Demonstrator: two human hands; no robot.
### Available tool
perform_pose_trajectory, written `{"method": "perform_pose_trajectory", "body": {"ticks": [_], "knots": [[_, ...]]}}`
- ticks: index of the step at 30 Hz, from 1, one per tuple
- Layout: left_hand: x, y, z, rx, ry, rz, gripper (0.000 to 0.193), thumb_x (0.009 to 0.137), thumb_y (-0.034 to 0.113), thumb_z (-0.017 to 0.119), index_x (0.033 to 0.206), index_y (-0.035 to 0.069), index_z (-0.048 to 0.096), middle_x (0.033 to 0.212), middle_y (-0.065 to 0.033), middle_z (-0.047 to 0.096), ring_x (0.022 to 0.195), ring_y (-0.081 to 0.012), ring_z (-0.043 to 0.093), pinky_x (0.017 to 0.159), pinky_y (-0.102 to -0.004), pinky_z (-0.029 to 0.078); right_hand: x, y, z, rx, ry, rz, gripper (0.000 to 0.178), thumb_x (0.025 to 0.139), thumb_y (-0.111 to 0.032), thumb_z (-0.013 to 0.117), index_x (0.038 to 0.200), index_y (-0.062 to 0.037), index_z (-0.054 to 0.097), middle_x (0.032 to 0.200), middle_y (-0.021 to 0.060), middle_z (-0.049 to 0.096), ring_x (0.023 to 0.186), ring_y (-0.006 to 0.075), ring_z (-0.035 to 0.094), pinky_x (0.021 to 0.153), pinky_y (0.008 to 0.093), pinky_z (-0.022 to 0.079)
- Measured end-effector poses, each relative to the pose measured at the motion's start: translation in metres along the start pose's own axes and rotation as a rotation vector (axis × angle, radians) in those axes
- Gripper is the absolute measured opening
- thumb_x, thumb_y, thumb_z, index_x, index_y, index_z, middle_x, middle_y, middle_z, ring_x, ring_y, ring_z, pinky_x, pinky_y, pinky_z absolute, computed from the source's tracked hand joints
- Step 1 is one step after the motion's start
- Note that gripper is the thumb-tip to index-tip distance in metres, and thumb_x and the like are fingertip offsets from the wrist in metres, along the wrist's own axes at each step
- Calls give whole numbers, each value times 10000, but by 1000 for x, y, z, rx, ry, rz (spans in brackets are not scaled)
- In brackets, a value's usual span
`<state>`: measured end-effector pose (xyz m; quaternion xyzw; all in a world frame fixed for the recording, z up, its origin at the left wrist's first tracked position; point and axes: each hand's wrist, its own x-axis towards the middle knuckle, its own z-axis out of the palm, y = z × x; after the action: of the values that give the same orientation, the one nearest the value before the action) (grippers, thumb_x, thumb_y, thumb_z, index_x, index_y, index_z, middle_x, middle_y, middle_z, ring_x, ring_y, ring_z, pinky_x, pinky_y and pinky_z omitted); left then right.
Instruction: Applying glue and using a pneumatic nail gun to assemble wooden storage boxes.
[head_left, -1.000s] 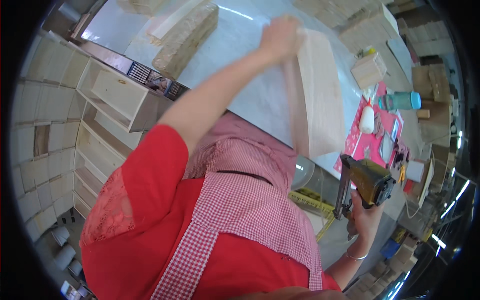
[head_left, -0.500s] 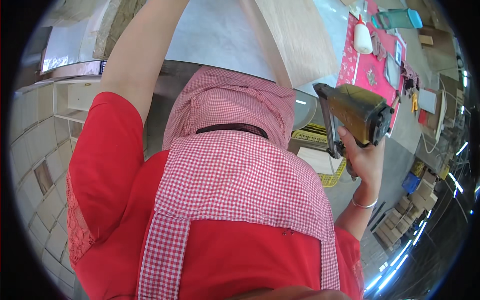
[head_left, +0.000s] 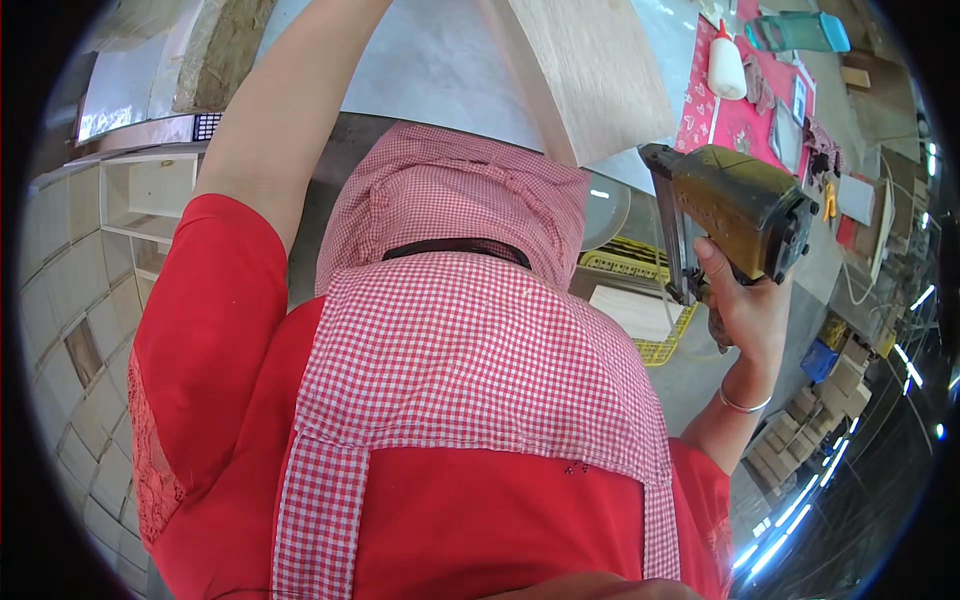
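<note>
My right hand (head_left: 752,312), with a silver bangle at the wrist, is wrapped round the handle of a pneumatic nail gun (head_left: 735,205). The tool has a scuffed brown-gold head and a dark magazine, and it is held at the right of my body, just off the table's near edge. My left arm (head_left: 285,130) reaches forward over the table; its hand lies beyond the top of the picture. Between the two arms a pale wooden piece (head_left: 600,80), with a broad face and a side board, rests on the table (head_left: 440,75).
A white glue bottle (head_left: 726,70) with a red tip and a teal water bottle (head_left: 797,32) lie to the far right on a pink cloth (head_left: 705,125). Below the table are a yellow basket (head_left: 660,350) and a board (head_left: 632,312). White shelving (head_left: 150,195) stands left.
The right hand has carried the nail gun slightly to the right and a little farther forward. The left arm and the wooden piece have shifted only slightly in view.
</note>
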<state>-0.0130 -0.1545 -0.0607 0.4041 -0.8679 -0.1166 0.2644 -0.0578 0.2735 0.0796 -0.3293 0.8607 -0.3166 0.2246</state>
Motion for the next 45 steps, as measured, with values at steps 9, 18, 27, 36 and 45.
{"method": "perform_pose_trajectory", "body": {"ticks": [9,18,27,36,45], "knots": [[2,-6,3,-19,21,28,268,888,275,587,970,41,691,1071,-188,623,1047,-375,607,880,-506,503,10,-4,-1,50,-67,101,368,839,-224,813,1094,-18,645,768,-5,631,501,51,496,438,221,391],[6,-16,11,-110,43,98,272,881,265,592,936,16,686,1015,-215,631,978,-397,623,856,-498,509,8,-1,1,69,-38,129,316,861,-224,793,1055,-11,664,752,-5,628,474,39,458,414,226,349],[-7,-3,-26,-75,106,447,509,749,327,764,1126,16,621,1136,-235,613,1050,-422,596,906,-485,493,-2,2,8,62,54,95,287,874,-216,780,1042,-11,670,740,-11,622,489,37,468,422,221,355],[-71,128,-80,406,-694,1287,862,527,442,896,1197,5,574,1166,-194,606,1165,-395,545,1023,-586,383,-20,3,-1,68,99,270,340,834,-121,801,1099,12,634,860,17,657,623,72,539,533,248,453],[-104,167,-51,72,-590,743,905,555,585,832,1213,18,581,1148,-176,605,1112,-328,566,937,-499,438,-12,11,-7,94,263,265,243,877,-195,770,1001,-22,652,657,-25,572,454,46,458,398,224,345]]}}
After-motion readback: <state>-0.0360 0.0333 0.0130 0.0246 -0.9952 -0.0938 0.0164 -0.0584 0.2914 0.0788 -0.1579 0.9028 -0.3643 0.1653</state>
